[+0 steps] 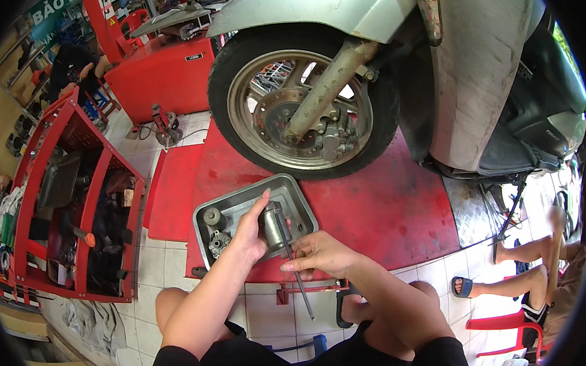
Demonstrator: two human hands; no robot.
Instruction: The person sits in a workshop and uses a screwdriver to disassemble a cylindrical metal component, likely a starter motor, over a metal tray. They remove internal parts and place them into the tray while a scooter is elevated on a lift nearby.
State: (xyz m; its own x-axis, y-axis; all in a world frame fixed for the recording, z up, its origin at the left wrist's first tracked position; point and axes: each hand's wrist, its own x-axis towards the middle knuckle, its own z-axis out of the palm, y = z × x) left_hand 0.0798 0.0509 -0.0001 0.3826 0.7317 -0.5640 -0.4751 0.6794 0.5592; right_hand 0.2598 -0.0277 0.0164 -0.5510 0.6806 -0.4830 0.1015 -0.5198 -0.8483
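Note:
My left hand (253, 234) is closed around a grey metal cylinder (274, 223), which looks like a small motor housing and stands tilted over a shallow metal tray (294, 191). My right hand (323, 255) pinches a long, thin, dark metal rod (305, 296). The rod's upper end lies along the cylinder's right side; its lower end points down toward the floor. Whether its tip touches the cylinder is unclear. Left of my left wrist, a short metal cylinder (214, 218) and a metal part with a round opening (219, 243) lie in the tray.
The tray rests on a red lift platform (385, 215) under a scooter's front wheel (225, 91). A red tool cart (91, 197) stands at left, with a red workbench (158, 81) behind. At right, another person's bent leg (525, 286) is beside a red chair (506, 323).

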